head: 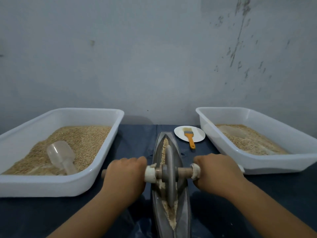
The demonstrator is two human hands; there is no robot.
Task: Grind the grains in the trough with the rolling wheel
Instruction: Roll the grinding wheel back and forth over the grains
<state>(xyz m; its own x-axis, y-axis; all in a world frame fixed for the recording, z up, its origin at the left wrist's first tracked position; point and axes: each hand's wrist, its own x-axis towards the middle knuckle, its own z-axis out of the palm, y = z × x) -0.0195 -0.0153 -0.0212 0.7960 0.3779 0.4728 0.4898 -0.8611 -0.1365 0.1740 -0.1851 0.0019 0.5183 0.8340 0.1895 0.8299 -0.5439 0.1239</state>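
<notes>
The grinding is under way, as I judge it: the person stands over the long metal trough (181,162) with both hands on the axle of the wheel, and pale crushed meal already lies along the groove. Starting from the left, a white tub (34,184) sits on the bench (135,140), filled with whole grain, and a clear plastic scoop (60,156) lies half sunk in it. Next comes the left hand (126,170), its fingers curled over the wooden handle (185,171) so that only a stub pokes out past the knuckles. The wheel (169,176) stands upright on its edge in the middle stretch of the trough, with grains (165,143) heaped in the far end beyond it and finer meal in the near end. The right hand (217,169) wraps the other end of the handle in the same way. The next stroke, I reckon, calls for even downward pressure from both sides and a push away toward the uncrushed heap, keeping the wheel from tipping out of the groove. Further right, behind the trough, a small white plate (199,133) carries an orange-handled brush (189,136), and a second white tub (277,162) holds a shallower layer of grain. Both tubs sit just beside the handle ends, so a wide swing could knock the knuckles against their rims.
</notes>
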